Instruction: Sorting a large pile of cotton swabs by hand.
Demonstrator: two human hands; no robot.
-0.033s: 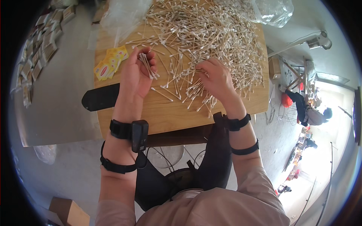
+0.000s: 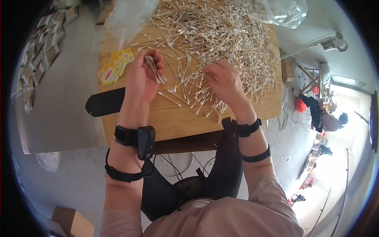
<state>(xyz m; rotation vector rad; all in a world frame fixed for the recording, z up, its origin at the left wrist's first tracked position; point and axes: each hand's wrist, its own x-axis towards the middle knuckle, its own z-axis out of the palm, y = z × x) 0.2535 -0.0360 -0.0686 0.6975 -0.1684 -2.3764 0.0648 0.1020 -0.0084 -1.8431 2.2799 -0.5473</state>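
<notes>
Swabs with thin, matt, wood-coloured sticks and rounded white cotton tips lie in a wide, tangled heap (image 2: 237,35) across the far part of a wooden table (image 2: 169,125), whose smooth top shows a pale brown grain; looser ones are strewn toward the near edge. The left hand (image 2: 144,81) is palm up beside the heap's left fringe, its fingers curled in around a small bundle of swabs (image 2: 153,68), tips roughly aligned and slanting across the palm. The right hand (image 2: 226,81) is turned back up over the heap's near edge, thumb and forefinger drawn together; sticks show at their ends, but whether they are pinched or only touched I cannot tell. Left of the left hand, glossy yellow cards (image 2: 115,68) overlap in a loose fan, printed with a red patch and small pale marks too fine to read. Nearer lies a flat black piece (image 2: 104,102) with an angular end, partly behind the forearm. Thin, crumpled clear plastic (image 2: 132,17) sits at the far left of the tabletop, and a shinier, puffed clear bag (image 2: 290,12) at the far right. Farther left, flat rectangular packets (image 2: 45,49) are scattered over a smooth grey surface (image 2: 75,102), their labelling blurred
</notes>
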